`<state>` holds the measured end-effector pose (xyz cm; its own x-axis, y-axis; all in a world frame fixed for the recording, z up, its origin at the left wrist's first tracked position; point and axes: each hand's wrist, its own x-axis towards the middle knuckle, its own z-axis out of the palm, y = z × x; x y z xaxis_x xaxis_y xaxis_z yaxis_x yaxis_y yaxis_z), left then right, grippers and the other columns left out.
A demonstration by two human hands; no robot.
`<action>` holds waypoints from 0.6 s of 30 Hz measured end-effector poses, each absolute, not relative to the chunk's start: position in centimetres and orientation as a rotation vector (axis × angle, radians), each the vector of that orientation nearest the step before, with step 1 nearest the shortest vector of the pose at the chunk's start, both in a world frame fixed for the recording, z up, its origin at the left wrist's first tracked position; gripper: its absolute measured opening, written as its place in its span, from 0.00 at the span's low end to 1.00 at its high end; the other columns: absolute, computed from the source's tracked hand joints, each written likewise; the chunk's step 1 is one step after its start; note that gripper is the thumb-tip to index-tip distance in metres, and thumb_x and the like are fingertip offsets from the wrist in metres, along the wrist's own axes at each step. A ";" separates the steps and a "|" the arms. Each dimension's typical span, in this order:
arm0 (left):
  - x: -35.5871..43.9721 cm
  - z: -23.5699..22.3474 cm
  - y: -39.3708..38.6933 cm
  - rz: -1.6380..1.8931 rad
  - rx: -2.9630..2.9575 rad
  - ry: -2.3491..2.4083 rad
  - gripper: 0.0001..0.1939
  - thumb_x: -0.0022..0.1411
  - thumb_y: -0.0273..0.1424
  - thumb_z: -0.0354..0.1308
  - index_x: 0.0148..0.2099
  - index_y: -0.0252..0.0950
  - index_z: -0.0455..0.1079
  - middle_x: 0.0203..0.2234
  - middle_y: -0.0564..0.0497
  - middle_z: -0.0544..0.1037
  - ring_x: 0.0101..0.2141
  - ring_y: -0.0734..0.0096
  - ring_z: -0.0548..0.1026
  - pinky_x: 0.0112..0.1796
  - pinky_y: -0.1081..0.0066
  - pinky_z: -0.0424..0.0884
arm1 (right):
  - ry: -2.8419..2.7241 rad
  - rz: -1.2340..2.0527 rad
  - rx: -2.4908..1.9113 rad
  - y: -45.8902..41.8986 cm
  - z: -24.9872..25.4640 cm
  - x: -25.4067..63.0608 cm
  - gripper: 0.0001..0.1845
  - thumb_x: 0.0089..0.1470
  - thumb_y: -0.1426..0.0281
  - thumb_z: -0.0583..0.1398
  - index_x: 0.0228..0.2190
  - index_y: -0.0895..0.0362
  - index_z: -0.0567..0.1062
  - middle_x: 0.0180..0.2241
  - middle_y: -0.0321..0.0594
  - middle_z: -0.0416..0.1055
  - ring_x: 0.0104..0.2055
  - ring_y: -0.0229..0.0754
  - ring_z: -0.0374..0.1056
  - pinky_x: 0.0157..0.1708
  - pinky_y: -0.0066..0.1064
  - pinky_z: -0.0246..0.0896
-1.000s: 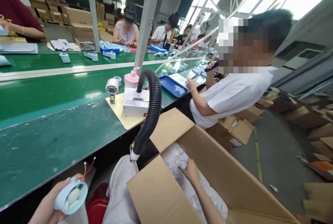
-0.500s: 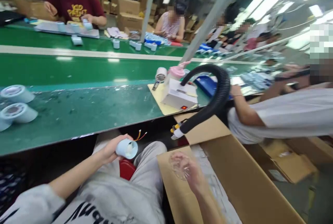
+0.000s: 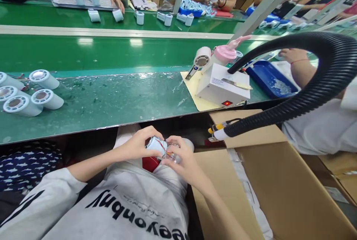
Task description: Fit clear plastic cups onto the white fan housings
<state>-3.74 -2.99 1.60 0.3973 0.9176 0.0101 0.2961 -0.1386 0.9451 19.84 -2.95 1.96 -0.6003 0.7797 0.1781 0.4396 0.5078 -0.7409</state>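
Above my lap, my left hand [image 3: 141,144] is wrapped round a light blue cylindrical housing [image 3: 156,144]. Thin red and yellow wires [image 3: 167,152] hang out at its right end. My right hand [image 3: 186,160] grips a clear plastic round part [image 3: 173,154] against that end, its fingers bent around it. Fingers partly hide where the two parts meet, so I cannot tell whether one sits inside the other. On the bench to the left stand several similar light blue housings [image 3: 47,98] with round grilles.
A white box [image 3: 224,83] with a red switch carries a black corrugated hose [image 3: 290,109] that arches over an open carton [image 3: 273,180] at my right. Beside the box are a small fan [image 3: 202,57] and a blue tray [image 3: 267,80]. Co-workers sit across the green conveyor [image 3: 111,52].
My right hand has moved left from over the carton, bringing the clear part to the housing. The housing has turned and shifted right. The view has swung, showing more bench at left.
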 end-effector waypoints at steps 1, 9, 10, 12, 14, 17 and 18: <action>-3.8 1.2 -3.0 0.792 1.685 1.078 0.25 0.53 0.44 0.75 0.51 0.40 0.79 0.43 0.48 0.77 0.42 0.62 0.75 0.47 0.62 0.73 | -2.153 0.990 -1.001 -3.0 2.0 19.8 0.13 0.64 0.64 0.65 0.28 0.55 0.77 0.47 0.48 0.73 0.48 0.50 0.76 0.44 0.39 0.75; -3.9 0.4 -2.8 0.683 1.735 0.858 0.36 0.53 0.38 0.76 0.64 0.45 0.74 0.55 0.43 0.78 0.54 0.54 0.77 0.56 0.55 0.74 | -1.561 1.336 -1.114 -2.8 2.2 20.0 0.20 0.60 0.58 0.69 0.20 0.53 0.77 0.39 0.45 0.82 0.46 0.51 0.79 0.44 0.40 0.76; -3.8 0.6 -2.9 0.675 1.679 0.855 0.37 0.54 0.37 0.76 0.65 0.44 0.72 0.55 0.42 0.78 0.53 0.54 0.78 0.53 0.57 0.76 | -1.550 1.354 -1.087 -2.7 2.2 20.1 0.20 0.60 0.57 0.69 0.21 0.53 0.78 0.40 0.45 0.82 0.46 0.51 0.80 0.46 0.42 0.77; -3.6 0.8 -3.2 0.678 1.507 0.873 0.37 0.56 0.37 0.74 0.66 0.43 0.70 0.57 0.41 0.78 0.51 0.56 0.79 0.47 0.61 0.78 | -1.650 1.317 -1.013 -2.7 1.9 20.5 0.14 0.59 0.57 0.70 0.27 0.52 0.83 0.47 0.46 0.83 0.51 0.53 0.79 0.52 0.46 0.76; -3.5 0.7 -3.5 0.698 1.307 0.863 0.37 0.55 0.38 0.74 0.66 0.41 0.70 0.58 0.40 0.78 0.49 0.58 0.80 0.46 0.62 0.79 | -1.855 1.191 -0.938 -2.9 1.7 20.9 0.09 0.58 0.61 0.71 0.40 0.49 0.86 0.56 0.47 0.79 0.58 0.55 0.76 0.58 0.49 0.74; -3.5 0.6 -3.7 0.718 1.147 0.797 0.39 0.55 0.39 0.75 0.66 0.40 0.69 0.58 0.39 0.78 0.49 0.59 0.80 0.47 0.62 0.78 | -2.052 1.012 -0.849 -3.6 1.4 21.4 0.21 0.61 0.67 0.69 0.55 0.47 0.80 0.62 0.46 0.74 0.63 0.54 0.72 0.61 0.48 0.72; -3.6 0.7 -3.8 0.709 1.141 0.784 0.39 0.55 0.40 0.75 0.66 0.40 0.69 0.58 0.39 0.78 0.49 0.59 0.80 0.47 0.63 0.77 | -2.061 0.997 -0.826 -3.8 1.4 21.6 0.22 0.62 0.68 0.68 0.57 0.46 0.78 0.62 0.46 0.74 0.63 0.53 0.72 0.61 0.47 0.72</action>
<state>-3.61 -3.77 0.69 0.5450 0.8200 -0.1746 -0.0916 0.2653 0.9598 21.56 -3.79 1.41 -0.5570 0.7720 0.3063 0.2391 0.5022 -0.8311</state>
